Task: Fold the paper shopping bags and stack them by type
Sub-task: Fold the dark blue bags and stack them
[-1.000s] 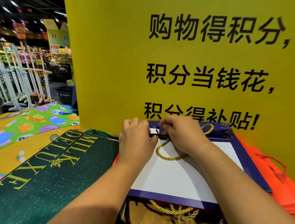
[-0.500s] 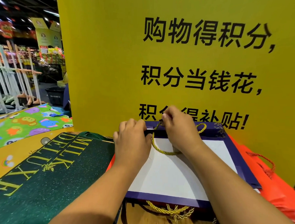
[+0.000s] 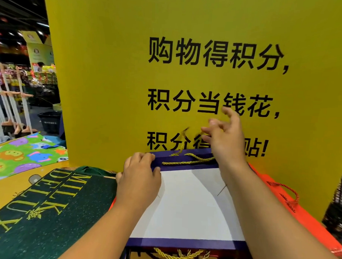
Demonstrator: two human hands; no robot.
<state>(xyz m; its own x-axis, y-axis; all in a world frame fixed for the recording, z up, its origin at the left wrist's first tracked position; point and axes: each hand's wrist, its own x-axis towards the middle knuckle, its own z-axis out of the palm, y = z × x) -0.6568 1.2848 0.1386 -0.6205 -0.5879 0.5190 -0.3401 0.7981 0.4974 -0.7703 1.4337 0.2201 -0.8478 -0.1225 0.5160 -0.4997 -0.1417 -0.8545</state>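
Note:
A flat paper bag point(image 3: 190, 208) with a white face and purple borders lies in front of me on a pile. My left hand point(image 3: 138, 179) grips its top left corner, fingers curled over the purple edge and thumb on the white face. One gold cord handle point(image 3: 186, 162) lies along the purple top band. A second gold cord is a blur in the air just above it. My right hand point(image 3: 224, 139) hovers over the bag's top edge with its fingers spread, holding nothing that I can make out.
A flat dark green bag point(image 3: 45, 212) lettered MILK DELUXE lies to the left. Orange bags point(image 3: 299, 217) with red cords stick out on the right. A tall yellow sign board point(image 3: 129, 68) stands right behind. More gold cords point(image 3: 182, 257) show below the near edge.
My right hand has left the gold handle and risen off the bag, fingers spreading. The handle now lies up on the purple band instead of on the white face. My left hand stays at the corner.

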